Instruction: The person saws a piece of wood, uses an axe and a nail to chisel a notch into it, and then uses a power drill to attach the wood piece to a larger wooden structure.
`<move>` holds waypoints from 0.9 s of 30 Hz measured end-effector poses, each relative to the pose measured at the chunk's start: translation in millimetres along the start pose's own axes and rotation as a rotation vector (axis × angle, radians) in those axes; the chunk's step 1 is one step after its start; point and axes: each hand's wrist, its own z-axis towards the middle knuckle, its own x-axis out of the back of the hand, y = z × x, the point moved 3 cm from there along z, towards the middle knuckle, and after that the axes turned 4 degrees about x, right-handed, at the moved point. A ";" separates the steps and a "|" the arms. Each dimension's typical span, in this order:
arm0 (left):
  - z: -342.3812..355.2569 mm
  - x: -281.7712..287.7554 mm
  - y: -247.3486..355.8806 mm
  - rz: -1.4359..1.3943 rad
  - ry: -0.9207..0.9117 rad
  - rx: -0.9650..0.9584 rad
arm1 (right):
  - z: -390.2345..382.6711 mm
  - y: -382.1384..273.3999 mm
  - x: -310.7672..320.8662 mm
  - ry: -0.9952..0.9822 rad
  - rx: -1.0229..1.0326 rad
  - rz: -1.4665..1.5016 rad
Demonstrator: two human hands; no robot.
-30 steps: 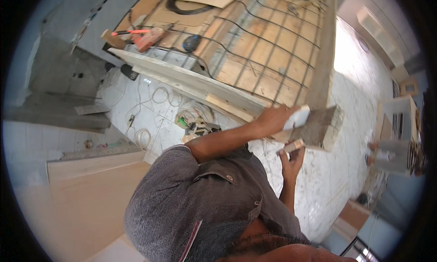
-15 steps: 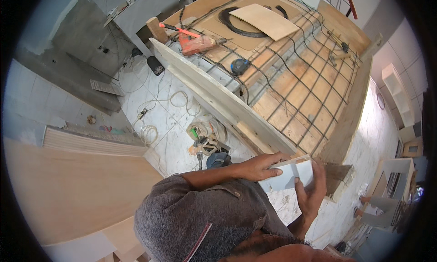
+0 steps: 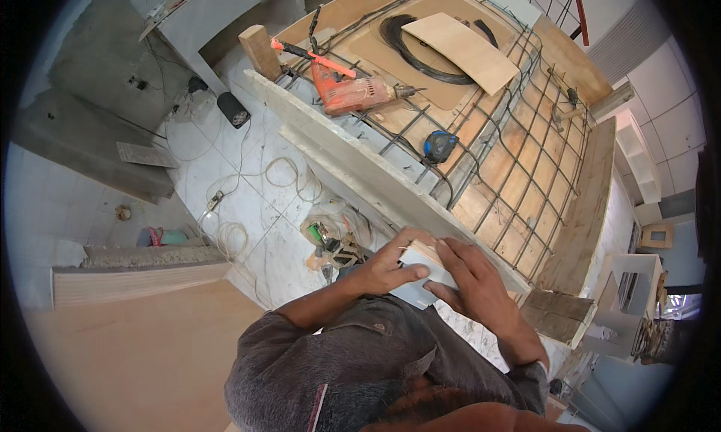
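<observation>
Close to my body, both hands hold a small white-faced panel piece (image 3: pixel 411 294) with a wood-coloured edge along its top. My left hand (image 3: pixel 384 270) is closed on its left side, the thumb lying on the white face. From the right, my right hand (image 3: pixel 475 283) wraps it, fingers over the top edge and thumb on the face. Its far side is hidden. Just beyond it runs the long raw timber side (image 3: pixel 360 162) of a formwork box. A mesh of steel bars (image 3: pixel 518 199) lies inside that box.
On the mesh rest a red power drill (image 3: pixel 353 93), a blue tape measure (image 3: pixel 438 147), a coil of black wire (image 3: pixel 398 45) and a plywood piece (image 3: pixel 466 51). A hammer (image 3: pixel 571 118) lies farther right. On the floor are a tool bag (image 3: pixel 334 240), loose cable (image 3: pixel 285 175) and a black cylinder (image 3: pixel 233 111).
Both hands have moved left with the panel piece, and its face has turned. My right-hand fingers now reach over its top edge. The view has shifted, too.
</observation>
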 end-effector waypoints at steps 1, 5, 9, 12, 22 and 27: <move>-3.0 10.2 2.1 -0.011 0.011 -0.021 | 11.2 -1.6 -3.7 -0.045 0.025 -0.021; -14.5 42.1 14.3 -0.005 0.112 -0.015 | 49.9 1.0 -15.5 -0.167 0.109 -0.026; -17.5 56.0 4.5 0.002 0.263 -0.026 | 72.1 21.0 -27.8 -0.257 0.167 0.073; -24.2 64.4 3.6 -0.024 0.477 0.015 | 94.2 48.0 -34.5 -0.275 0.264 0.190; -70.8 54.0 -3.1 -0.349 1.133 0.018 | 254.7 241.8 -74.1 -0.019 0.252 -0.009; -80.5 24.7 -28.6 -0.473 1.251 0.015 | 281.0 229.6 -127.9 -0.049 0.261 -0.288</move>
